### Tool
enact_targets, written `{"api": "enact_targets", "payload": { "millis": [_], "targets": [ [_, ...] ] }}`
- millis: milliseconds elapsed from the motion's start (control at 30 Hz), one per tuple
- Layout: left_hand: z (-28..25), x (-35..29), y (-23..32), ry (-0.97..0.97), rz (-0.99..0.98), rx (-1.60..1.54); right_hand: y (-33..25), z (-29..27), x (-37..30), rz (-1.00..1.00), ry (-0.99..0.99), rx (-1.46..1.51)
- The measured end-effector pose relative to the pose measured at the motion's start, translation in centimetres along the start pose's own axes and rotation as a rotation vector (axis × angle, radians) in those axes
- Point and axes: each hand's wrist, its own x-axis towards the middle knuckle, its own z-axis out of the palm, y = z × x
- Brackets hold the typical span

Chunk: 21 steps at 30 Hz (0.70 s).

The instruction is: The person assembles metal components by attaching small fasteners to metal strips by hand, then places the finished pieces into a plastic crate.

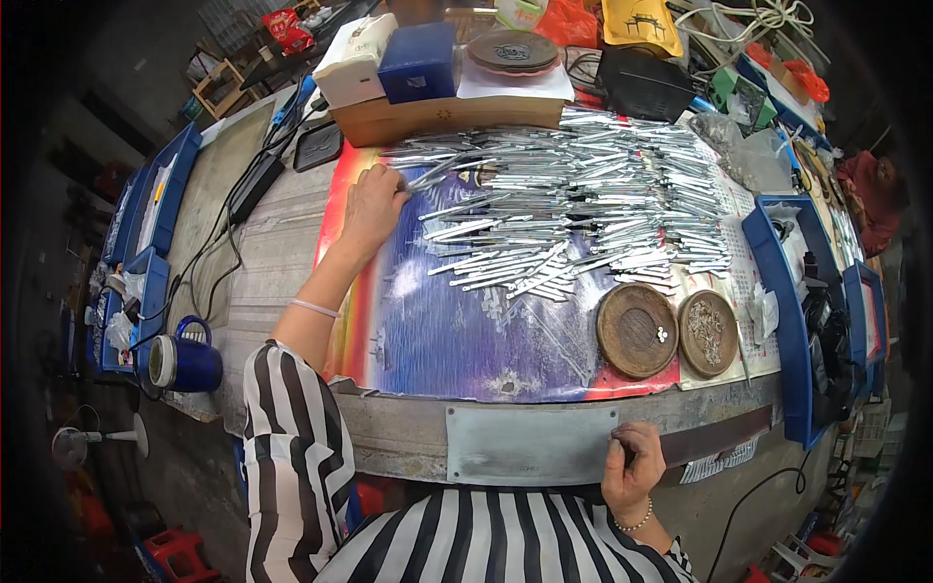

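Many thin silvery metal strips point(603, 189) lie in overlapping rows across the colourful printed sheet point(418, 330). At the left end of the farther rows, my left hand point(371, 206) is closed on a few slim strips point(437, 175) that slant up and to the right from the fingers. My right hand point(634, 464) is curled, thumb against fingers, beside the right end of a flat grey plate point(530, 445) at the near table edge. Whether anything small is in those fingers is hidden.
Two round brown dishes point(637, 330) stand right of centre; one holds a few white bits, the other many small parts. Blue bins point(787, 321) flank both sides. A blue mug point(194, 360) stands at left, near black cables point(258, 189). Boxes point(418, 63) line the back.
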Motion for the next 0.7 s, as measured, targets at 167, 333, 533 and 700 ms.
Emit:
{"api": "enact_targets", "payload": {
  "millis": [167, 333, 533, 700],
  "targets": [
    [0.4, 0.4, 0.5, -0.027, 0.1, 0.149, 0.2, -0.2, 0.4, -0.019, -0.029, -0.011],
    [0.4, -0.1, -0.3, -0.008, 0.199, 0.251, 0.2, -0.1, 0.7, -0.04, -0.038, -0.024],
    [-3.7, -1.2, 3.2, 0.245, -0.102, -0.218, -0.2, -1.4, 0.3, 0.217, 0.167, 0.348],
    [-9.4, -7.3, 8.5, 0.244, -0.191, -0.65, -6.2, -8.9, 5.7, -0.646, 0.498, 0.311]
  ]
}}
